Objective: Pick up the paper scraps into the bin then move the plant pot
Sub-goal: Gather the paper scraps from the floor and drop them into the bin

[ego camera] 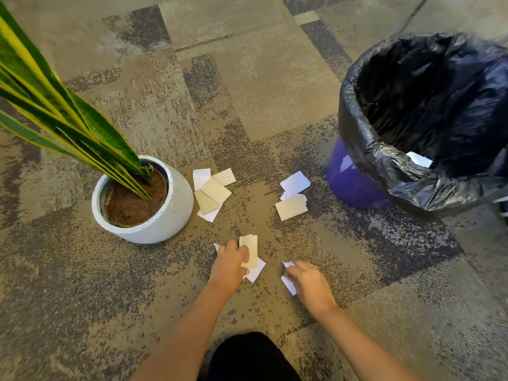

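Note:
My left hand (229,264) grips a small stack of paper scraps (250,250), beige on top and white beneath, low over the carpet. My right hand (309,283) pinches a white scrap (289,284) just to the right. Farther away, one heap of beige and white scraps (213,192) lies against the white plant pot (167,215), which holds soil and long green-yellow leaves. A second heap (292,198) lies beside the purple bin (354,185), lined with a black bag (390,163). A white scrap (419,159) rests inside the bag near its rim.
Patterned brown and grey carpet covers the whole floor. The plant's leaves (41,100) spread toward the upper left. My dark-clothed knee (247,356) shows at the bottom centre. A thin pole (412,15) slants at the top right behind the bin.

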